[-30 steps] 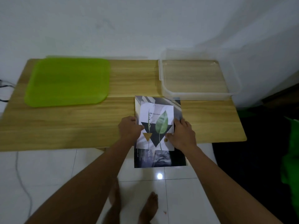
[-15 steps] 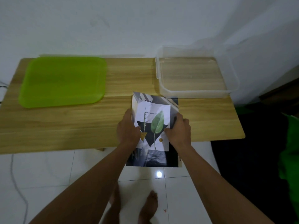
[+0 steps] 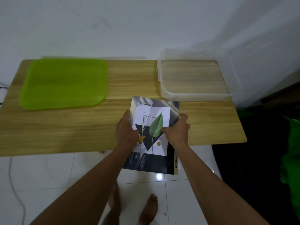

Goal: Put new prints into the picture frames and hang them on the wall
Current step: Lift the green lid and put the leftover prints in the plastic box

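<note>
A white print with a green leaf and a dark triangle lies on top of a larger glossy dark sheet or packet that juts past the front edge of the wooden table. My left hand grips the left side of the stack, thumb on the print. My right hand grips its right side, fingers curled around the dark sheet's edge. No picture frame shows in this view.
A lime green tray lies at the table's back left. A clear plastic container stands at the back right against the white wall. White tiled floor and my bare feet are below. A cable runs at the left.
Both hands have lifted and tilted the stack slightly, its top edge shifting left. My right hand has moved higher along the right edge and curled around it.
</note>
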Motion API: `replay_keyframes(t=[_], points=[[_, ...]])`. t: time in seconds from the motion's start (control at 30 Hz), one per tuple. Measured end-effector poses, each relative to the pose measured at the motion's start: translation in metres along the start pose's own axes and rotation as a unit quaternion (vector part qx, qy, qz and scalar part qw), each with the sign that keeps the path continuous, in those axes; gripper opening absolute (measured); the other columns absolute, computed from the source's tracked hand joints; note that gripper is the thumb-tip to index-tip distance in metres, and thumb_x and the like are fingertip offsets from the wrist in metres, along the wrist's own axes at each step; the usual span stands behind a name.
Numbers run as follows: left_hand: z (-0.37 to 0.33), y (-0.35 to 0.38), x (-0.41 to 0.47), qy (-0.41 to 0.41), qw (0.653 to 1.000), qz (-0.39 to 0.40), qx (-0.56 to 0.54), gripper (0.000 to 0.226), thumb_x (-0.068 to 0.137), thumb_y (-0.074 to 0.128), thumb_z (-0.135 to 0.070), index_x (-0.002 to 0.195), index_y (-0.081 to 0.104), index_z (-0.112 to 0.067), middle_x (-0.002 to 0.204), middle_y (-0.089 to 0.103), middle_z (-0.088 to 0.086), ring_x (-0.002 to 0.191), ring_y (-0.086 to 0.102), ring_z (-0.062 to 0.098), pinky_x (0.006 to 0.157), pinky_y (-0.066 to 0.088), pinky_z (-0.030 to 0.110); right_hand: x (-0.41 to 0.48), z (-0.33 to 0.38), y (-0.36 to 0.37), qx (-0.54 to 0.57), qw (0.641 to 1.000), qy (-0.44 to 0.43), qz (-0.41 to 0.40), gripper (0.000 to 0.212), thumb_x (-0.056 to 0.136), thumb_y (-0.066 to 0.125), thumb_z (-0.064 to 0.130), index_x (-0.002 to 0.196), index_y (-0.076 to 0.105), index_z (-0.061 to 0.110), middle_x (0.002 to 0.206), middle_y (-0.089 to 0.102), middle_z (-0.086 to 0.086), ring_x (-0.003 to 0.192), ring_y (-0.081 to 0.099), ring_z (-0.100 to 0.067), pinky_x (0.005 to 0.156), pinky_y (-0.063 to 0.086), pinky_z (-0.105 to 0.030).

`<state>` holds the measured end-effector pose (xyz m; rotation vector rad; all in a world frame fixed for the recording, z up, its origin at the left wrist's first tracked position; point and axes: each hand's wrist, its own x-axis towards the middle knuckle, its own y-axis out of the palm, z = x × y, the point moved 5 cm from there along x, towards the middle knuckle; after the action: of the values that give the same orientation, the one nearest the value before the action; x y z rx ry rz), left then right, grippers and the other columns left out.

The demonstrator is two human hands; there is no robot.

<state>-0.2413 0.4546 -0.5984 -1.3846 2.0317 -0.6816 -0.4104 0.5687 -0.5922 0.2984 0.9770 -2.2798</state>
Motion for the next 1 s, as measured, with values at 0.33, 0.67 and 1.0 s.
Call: replay_keyframes(t=[0.33, 0.67, 1.0], points=[[0.008, -0.006, 0.001, -0.007, 1.000, -0.011, 0.009, 0.082, 0.067, 0.075, -0.002, 0.138, 0.039, -0.019, 0.114, 0.060, 0.008, 0.107, 0.054, 0.030, 0.077, 0.039, 0.032, 0.001, 0.007, 0.007, 0.033, 0.999, -0.023, 0.018, 0.079, 0.077, 0.080, 0.006, 0.137, 0.031, 0.019, 0.114, 0.056, -0.003, 0.090, 0.056, -0.019, 0.061, 0.047, -0.025], [0.017, -0.018, 0.005, -0.005, 1.000, 0.024, -0.003, 0.096, 0.066, 0.078, -0.007, 0.147, 0.029, -0.024, 0.117, 0.055, 0.011, 0.112, 0.050, 0.030, 0.080, 0.038, 0.032, -0.006, 0.018, 0.028, -0.004, 0.999, -0.025, 0.026, 0.093, 0.078, 0.074, 0.001, 0.146, 0.016, 0.027, 0.121, 0.054, -0.011, 0.090, 0.056, -0.022, 0.071, 0.054, -0.037], [0.029, -0.024, 0.019, 0.008, 0.998, 0.068, -0.006, 0.116, 0.060, 0.090, -0.023, 0.151, 0.018, -0.024, 0.120, 0.061, 0.016, 0.111, 0.055, 0.035, 0.088, 0.047, 0.042, -0.013, 0.019, 0.033, -0.006, 1.000, -0.011, -0.002, 0.088, 0.078, 0.076, 0.001, 0.144, 0.022, 0.026, 0.130, 0.041, -0.009, 0.092, 0.049, -0.019, 0.073, 0.048, -0.032]])
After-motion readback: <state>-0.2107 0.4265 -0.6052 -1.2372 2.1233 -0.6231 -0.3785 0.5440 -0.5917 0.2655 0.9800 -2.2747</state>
